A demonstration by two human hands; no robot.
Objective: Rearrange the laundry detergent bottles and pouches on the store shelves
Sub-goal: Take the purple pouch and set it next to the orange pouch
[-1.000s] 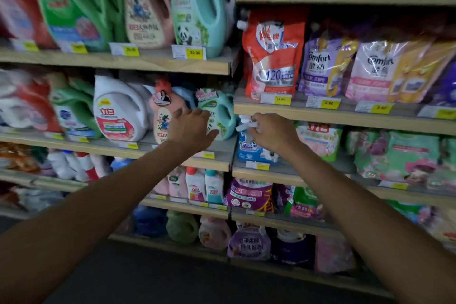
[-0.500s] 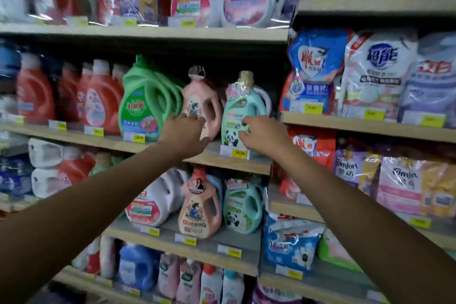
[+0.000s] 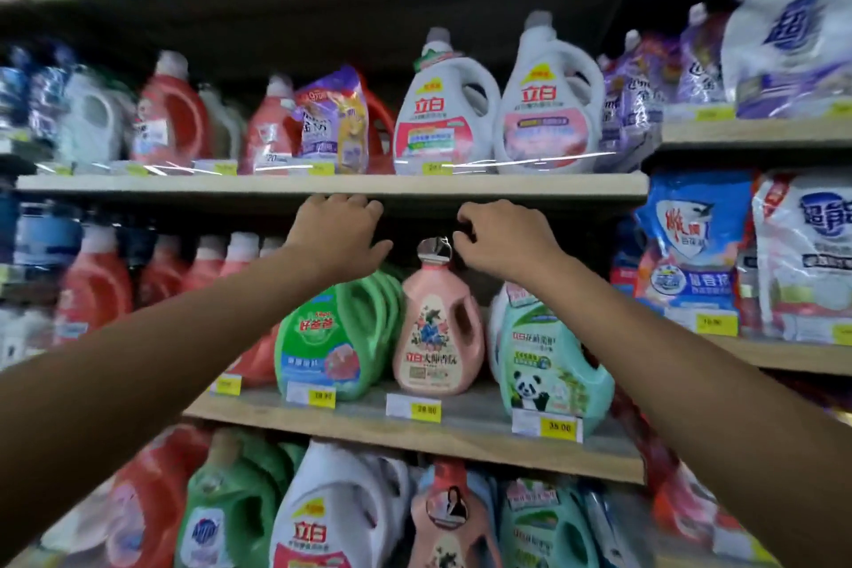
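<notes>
On the middle shelf [image 3: 461, 429] a pink detergent bottle [image 3: 438, 337] with a silver cap stands between a green bottle [image 3: 332, 337] and a mint panda-label bottle [image 3: 548, 360]. My left hand [image 3: 339, 235] hovers above the green bottle, just under the upper shelf's edge [image 3: 322, 182], fingers spread and holding nothing. My right hand [image 3: 502, 240] is above the mint bottle with loosely curled fingers close to the pink bottle's cap, nothing in its grasp. Two white bottles [image 3: 442, 115] and a purple pouch [image 3: 334, 120] stand on the upper shelf.
Red bottles [image 3: 92, 291] fill the left of the middle shelf. Blue [image 3: 691, 254] and white [image 3: 802, 254] pouches stand in the right-hand bay, purple pouches [image 3: 636, 97] above them. More bottles [image 3: 332, 517] crowd the shelf below.
The view has tilted up by one shelf. Both hands rose from the fronts of the pink and mint bottles to just under the upper shelf's edge, still holding nothing.
</notes>
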